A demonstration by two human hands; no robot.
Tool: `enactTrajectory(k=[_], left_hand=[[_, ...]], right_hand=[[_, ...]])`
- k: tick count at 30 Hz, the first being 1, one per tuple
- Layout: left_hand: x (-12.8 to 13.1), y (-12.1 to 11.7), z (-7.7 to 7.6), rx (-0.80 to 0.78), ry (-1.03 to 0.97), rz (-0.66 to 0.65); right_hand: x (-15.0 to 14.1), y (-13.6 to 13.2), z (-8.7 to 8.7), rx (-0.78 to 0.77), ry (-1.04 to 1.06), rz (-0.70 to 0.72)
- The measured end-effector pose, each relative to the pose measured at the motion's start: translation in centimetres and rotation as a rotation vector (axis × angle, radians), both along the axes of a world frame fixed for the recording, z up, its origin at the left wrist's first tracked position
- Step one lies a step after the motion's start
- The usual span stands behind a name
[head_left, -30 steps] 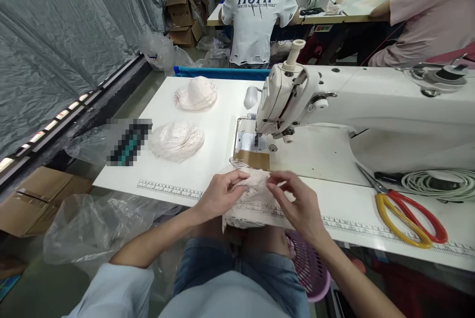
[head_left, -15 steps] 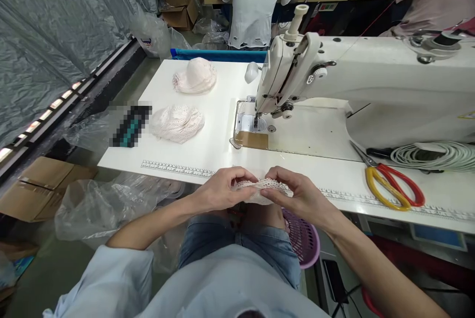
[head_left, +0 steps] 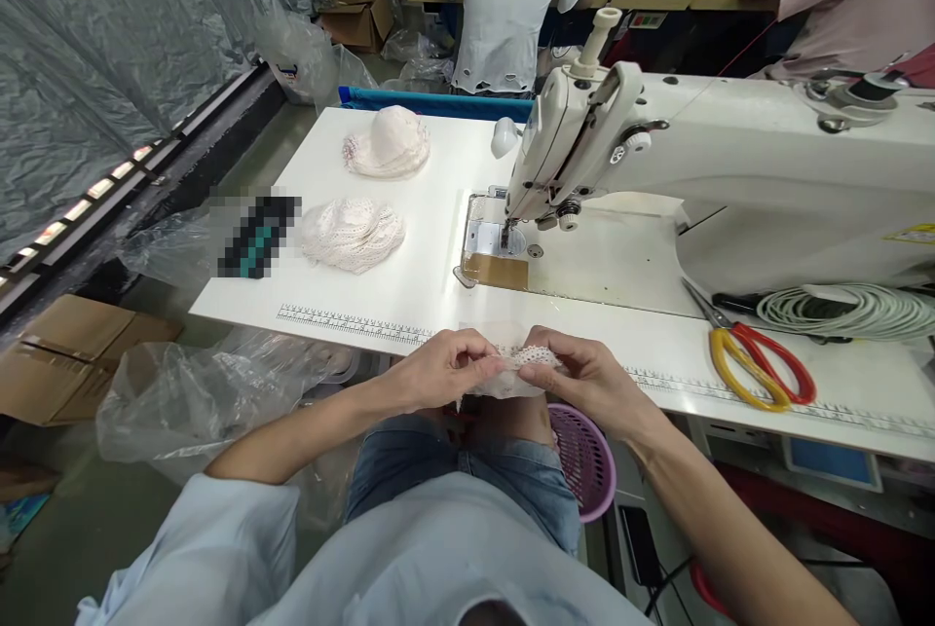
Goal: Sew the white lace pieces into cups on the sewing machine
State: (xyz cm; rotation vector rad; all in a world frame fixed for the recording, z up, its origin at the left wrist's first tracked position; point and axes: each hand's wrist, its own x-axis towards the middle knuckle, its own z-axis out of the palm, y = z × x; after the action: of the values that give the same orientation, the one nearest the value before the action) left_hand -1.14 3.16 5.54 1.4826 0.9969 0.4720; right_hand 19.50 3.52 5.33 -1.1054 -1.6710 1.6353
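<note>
Between my two hands is a piece of pale pink lace fabric, held at the table's front edge above my lap. My left hand pinches its left side between thumb and fingers. On the other side, my right hand grips the lace edge, thumb in front. The fingertips of both hands almost meet. Beyond them stands a white sewing machine, its needle area bare of fabric. Two piles of similar pale lace lie to the left, a nearer pile and a farther pile.
Scissors with yellow and red handles lie at the right, beside a coiled cable. A purple basket stands below the table edge. Plastic bags and a cardboard box are at the left. Two people sit at the far table.
The lace was spread over the table edge; my hands have drawn it back and gathered it between their fingers. My view has tilted down. In the last half second the hands barely moved.
</note>
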Motion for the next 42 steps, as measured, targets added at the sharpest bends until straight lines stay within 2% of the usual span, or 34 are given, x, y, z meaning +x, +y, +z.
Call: enactTrajectory(k=[5, 12, 30, 38, 42], left_hand=[[0.4, -0.3, -0.5, -0.105, -0.096, 0.104], [0.5, -0.1, -0.6, -0.04, -0.054, 0.162], [0.3, -0.2, -0.8, 0.017, 0.017, 0.106], [0.5, -0.4, -0.7, -0.038, -0.011, 0.096], [0.4, -0.4, -0.7, -0.126, -0.029, 0.112]], right_hand=[[0.3, -0.1, -0.7, -0.023, 0.015, 0.0], [0.1, -0.3, -1.2, 0.063, -0.118, 0.019], [-0.1, -0.4, -1.4, 0.206, -0.215, 0.041], [0.0, -0.6, -1.7, 0.216, -0.248, 0.054], [0.1, -0.6, -1.8, 0.188, -0.233, 0.067]])
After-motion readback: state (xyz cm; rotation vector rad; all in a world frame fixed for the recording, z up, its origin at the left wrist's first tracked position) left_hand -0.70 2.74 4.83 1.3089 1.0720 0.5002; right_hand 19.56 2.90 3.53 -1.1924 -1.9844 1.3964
